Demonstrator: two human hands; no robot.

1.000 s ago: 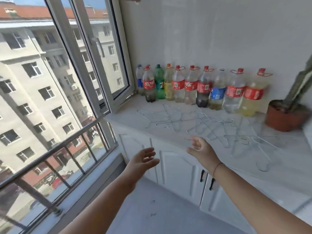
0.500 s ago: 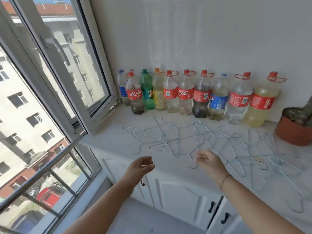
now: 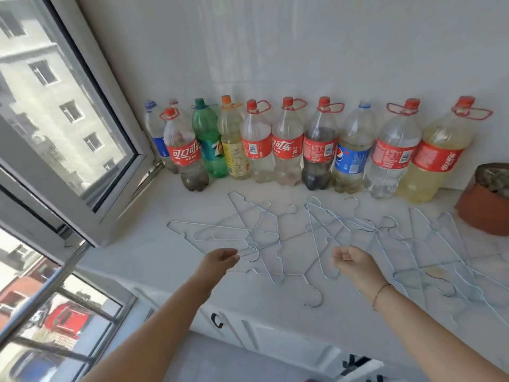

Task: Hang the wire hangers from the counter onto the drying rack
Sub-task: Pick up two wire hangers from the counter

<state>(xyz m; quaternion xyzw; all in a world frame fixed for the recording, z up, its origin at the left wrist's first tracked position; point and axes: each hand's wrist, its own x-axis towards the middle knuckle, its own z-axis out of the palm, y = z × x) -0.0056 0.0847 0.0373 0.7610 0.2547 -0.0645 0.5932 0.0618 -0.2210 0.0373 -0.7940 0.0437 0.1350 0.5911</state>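
White wall (image 3: 303, 45), open window (image 3: 68, 111) (daylit), white cabinets (image 3: 275, 337) below

Eleven plastic bottles (image 3: 286, 150) line the wall, one clay pot (image 3: 482, 213) stands at right, two hands reach in, and perhaps ten tangled wire hangers (image 3: 264, 235) lie on the surface (image 3: 143, 252).

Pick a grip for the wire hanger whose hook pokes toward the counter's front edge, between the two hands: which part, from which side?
Take the hook hanger at its neck, just above the hook, pinching from above and the front edge. It lies flat on the counter, so nothing fits underneath, and its shoulders cross other hangers; the hook end looks free. The right hand is likely nearer than the left hand.
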